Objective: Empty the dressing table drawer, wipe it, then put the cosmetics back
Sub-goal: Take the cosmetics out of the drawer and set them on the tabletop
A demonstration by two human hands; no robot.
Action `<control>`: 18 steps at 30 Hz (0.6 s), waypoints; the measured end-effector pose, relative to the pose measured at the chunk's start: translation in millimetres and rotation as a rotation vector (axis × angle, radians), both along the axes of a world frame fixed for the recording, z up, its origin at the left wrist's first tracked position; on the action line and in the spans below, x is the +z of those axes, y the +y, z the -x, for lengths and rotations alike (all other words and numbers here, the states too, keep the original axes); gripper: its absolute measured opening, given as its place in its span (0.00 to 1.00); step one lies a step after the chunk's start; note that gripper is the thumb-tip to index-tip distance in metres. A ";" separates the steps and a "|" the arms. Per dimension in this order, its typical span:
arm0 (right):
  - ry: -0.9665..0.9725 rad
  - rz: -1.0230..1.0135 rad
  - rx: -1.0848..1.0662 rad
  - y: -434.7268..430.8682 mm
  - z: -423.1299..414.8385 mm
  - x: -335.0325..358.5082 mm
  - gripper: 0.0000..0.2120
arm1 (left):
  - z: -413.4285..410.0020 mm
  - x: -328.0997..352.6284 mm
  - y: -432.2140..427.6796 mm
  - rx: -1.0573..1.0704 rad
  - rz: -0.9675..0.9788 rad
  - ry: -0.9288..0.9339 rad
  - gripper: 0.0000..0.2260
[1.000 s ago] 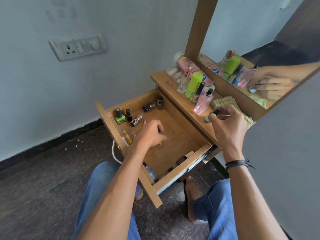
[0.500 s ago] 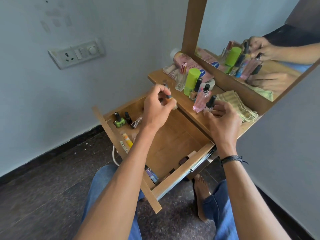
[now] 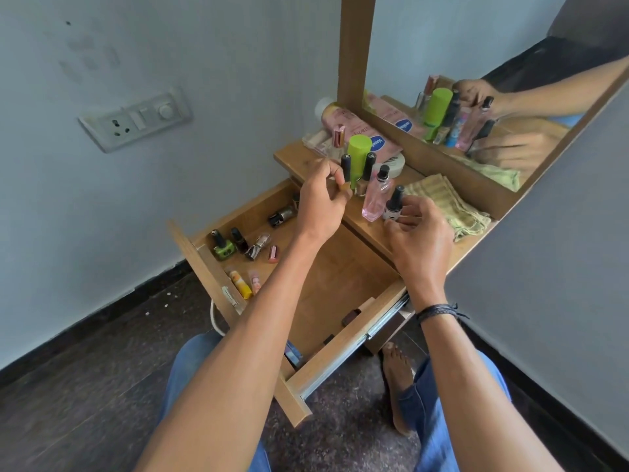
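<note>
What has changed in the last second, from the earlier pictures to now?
The left hand rose out of the drawer pinching a black-capped bottle and carried it over the tabletop. The right hand stood its dark-capped bottle upright beside the pink bottle, still holding it. The green nail polish stayed put.

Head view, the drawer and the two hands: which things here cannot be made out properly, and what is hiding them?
In the head view:
- the black-capped bottle: its body is covered by fingers of the left hand.
- the dark bottle: its lower part is behind the right hand.
- the small boxes at the near side of the drawer: mostly hidden by its front wall and the left forearm.
- the yellow tube: label too small to read.
</note>
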State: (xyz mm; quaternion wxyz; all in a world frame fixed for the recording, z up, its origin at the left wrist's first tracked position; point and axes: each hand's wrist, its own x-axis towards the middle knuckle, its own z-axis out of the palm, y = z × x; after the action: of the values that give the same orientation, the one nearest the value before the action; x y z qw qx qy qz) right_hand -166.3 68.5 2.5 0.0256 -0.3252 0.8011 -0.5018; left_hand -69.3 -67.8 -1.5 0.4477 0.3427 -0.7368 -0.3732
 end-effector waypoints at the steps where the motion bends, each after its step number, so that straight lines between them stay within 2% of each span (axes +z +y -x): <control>1: 0.001 -0.003 -0.001 -0.2 0.2 -0.5 0.17 | 0.2 -0.4 -0.3 0.005 0.003 0.003 0.20; 4: -0.002 0.001 0.001 -0.1 -0.8 -0.7 0.17 | -0.2 -0.7 0.7 0.029 -0.027 0.017 0.16; 10: 0.005 0.027 -0.016 -0.7 -3.2 0.5 0.18 | -13.5 3.1 20.0 -0.025 -0.173 0.053 0.16; 13: 0.037 0.061 -0.028 1.1 -5.0 -0.5 0.17 | -32.7 5.6 41.6 0.014 -0.238 0.061 0.15; 16: 0.110 0.124 -0.036 3.6 -7.1 -1.9 0.13 | -62.8 1.7 60.3 0.115 -0.287 -0.043 0.14; 18: 0.174 0.186 -0.018 8.3 -11.7 -2.7 0.11 | -85.3 -3.1 62.9 0.161 -0.292 -0.200 0.14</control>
State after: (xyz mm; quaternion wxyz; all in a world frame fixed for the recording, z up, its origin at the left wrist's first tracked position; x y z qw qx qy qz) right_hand -154.6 76.9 -0.2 -0.0786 -0.3615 0.7532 -0.5439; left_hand 16.0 -5.0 -4.5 0.3461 0.4973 -0.6858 -0.4033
